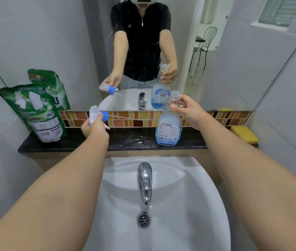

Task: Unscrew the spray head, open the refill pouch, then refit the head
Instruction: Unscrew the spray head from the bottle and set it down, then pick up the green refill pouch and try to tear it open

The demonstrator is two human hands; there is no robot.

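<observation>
Both hands are busy above the dark table (pixel 74 142) behind the sink (pixel 189 178). My left hand (pixel 93 128) is wrapped around the spray head (pixel 98 115), already off, with its blue collar and thin dip tube pointing right toward the bottle. My right hand (pixel 187 110) pinches the neck of the bottle (pixel 168 129), which stands upright on the table with its threaded mouth bare and a little blue liquid in the bottom. The green refill pouch (pixel 38 113) leans against the wall at the far left, well apart from the bottle and beyond the left hand, its long axis near upright. By my reading the pouch comes next; the left hand is the nearer one, but it must first put the spray head down.
</observation>
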